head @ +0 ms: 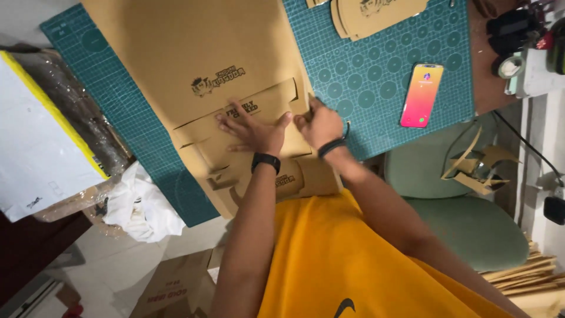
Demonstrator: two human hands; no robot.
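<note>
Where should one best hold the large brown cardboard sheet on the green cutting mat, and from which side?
Probably by pressing flat from above, as the left hand does: the cardboard sheet lies flat on the cutting mat, so no edge stands up to pinch. To lift it, come from the near edge, which overhangs the mat towards the person.
</note>
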